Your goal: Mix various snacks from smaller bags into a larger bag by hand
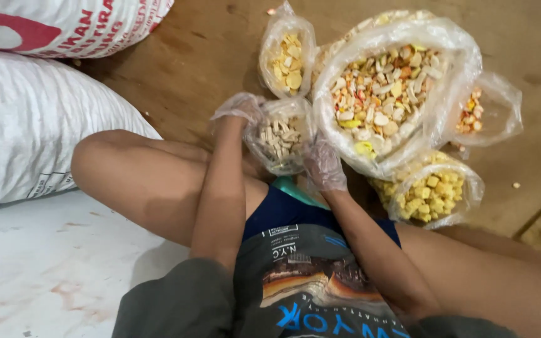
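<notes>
Small bag of pale crackers (281, 139) sits between both hands: left hand (240, 109) grips its 9 o'clock edge, right hand (324, 164) its 4 o'clock

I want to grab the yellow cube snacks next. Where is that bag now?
In the head view, the bag of yellow cubes sits right of centre on the floor, just below the big mixed-snack bag, beside the right hand.

Bags of snacks crowd the wooden floor (208, 56) ahead: a large mixed bag (386, 94) flanked closely by smaller bags. White sacks (26, 125) wall the left; bare floor opens between.
</notes>
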